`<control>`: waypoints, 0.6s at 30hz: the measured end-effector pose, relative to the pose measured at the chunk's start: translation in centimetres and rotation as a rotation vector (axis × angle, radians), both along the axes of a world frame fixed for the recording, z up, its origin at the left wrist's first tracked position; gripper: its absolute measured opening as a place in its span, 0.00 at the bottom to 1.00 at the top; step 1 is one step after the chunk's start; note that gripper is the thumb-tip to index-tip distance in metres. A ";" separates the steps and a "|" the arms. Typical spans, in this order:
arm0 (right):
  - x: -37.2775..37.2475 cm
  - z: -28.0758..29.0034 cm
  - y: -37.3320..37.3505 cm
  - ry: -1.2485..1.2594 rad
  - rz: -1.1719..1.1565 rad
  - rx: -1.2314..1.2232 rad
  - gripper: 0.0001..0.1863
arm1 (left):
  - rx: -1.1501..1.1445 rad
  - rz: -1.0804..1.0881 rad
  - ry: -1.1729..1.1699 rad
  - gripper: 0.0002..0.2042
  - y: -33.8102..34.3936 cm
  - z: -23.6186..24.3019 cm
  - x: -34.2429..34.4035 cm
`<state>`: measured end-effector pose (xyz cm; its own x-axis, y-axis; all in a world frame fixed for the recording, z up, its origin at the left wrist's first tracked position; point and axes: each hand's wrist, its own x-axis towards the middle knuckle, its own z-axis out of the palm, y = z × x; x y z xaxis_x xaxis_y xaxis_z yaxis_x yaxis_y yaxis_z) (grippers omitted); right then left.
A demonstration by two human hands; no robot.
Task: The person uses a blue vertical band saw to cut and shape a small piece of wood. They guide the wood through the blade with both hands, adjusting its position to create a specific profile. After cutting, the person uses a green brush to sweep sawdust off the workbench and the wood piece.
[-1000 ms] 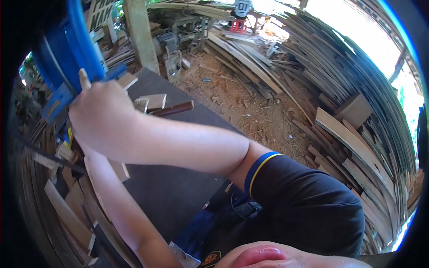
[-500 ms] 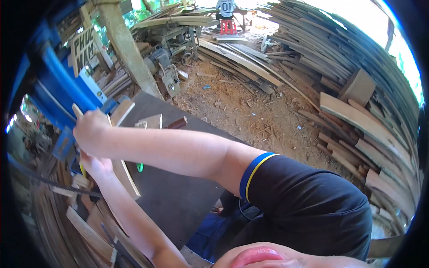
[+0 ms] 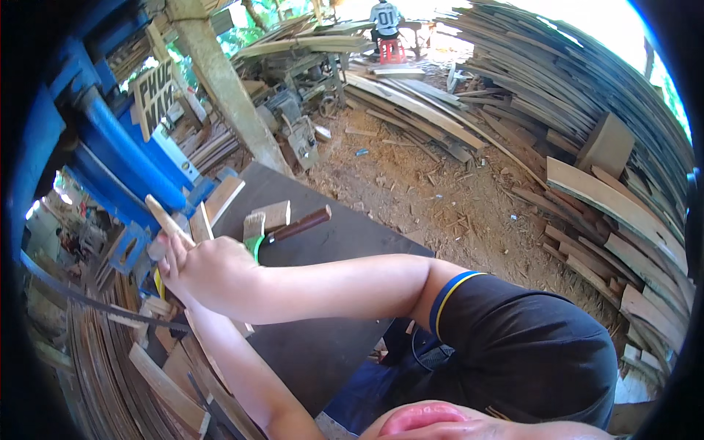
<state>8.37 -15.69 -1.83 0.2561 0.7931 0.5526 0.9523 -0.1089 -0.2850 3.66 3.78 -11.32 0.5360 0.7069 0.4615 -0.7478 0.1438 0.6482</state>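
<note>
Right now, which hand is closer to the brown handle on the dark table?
Right. The right hand is below and left of the brown handle in the picture; the left hand is farther left, partly hidden.

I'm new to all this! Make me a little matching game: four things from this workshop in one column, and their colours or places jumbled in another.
Things:
1. Stool
2. Machine
3. Stick
4. Handle

Colours or places:
A. Jutting out at the right hand
B. Brown, on the dark tabletop
C. Red, under a seated person
D. Blue, at the picture's left

Pairs: 1-C, 2-D, 3-A, 4-B
</note>
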 end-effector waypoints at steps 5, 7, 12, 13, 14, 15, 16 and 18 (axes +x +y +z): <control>2.7 0.7 2.2 -0.108 0.029 0.012 0.27 | -0.139 -0.134 -0.022 0.23 -0.2 -0.5 0.0; 4.1 2.8 4.2 -0.156 0.053 -0.090 0.26 | 0.010 0.283 0.148 0.19 0.1 -0.5 0.8; 4.7 3.0 6.4 -0.181 0.101 -0.010 0.27 | -0.015 0.395 0.070 0.15 -0.1 0.3 1.3; 4.5 2.2 5.6 -0.170 0.098 -0.006 0.30 | 0.054 0.329 0.007 0.17 -0.3 0.2 1.2; 4.6 1.4 4.2 -0.215 0.095 0.024 0.33 | -0.008 0.363 0.069 0.18 -1.1 0.7 1.7; 5.0 0.5 2.5 -0.258 0.089 0.051 0.36 | -0.075 0.389 0.132 0.19 -2.3 1.6 2.3; 4.3 0.2 0.4 -0.251 0.099 -0.014 0.38 | -0.145 0.430 0.208 0.20 -3.0 1.9 1.9; 2.9 -0.6 -3.6 -0.218 0.110 -0.122 0.41 | -0.140 0.459 0.171 0.21 -3.6 1.9 1.2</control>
<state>11.23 -19.24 -2.41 0.0503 0.8736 0.4841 0.9977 -0.0222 -0.0636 4.83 0.15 -9.46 0.2153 0.9360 0.2785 -0.6395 -0.0804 0.7646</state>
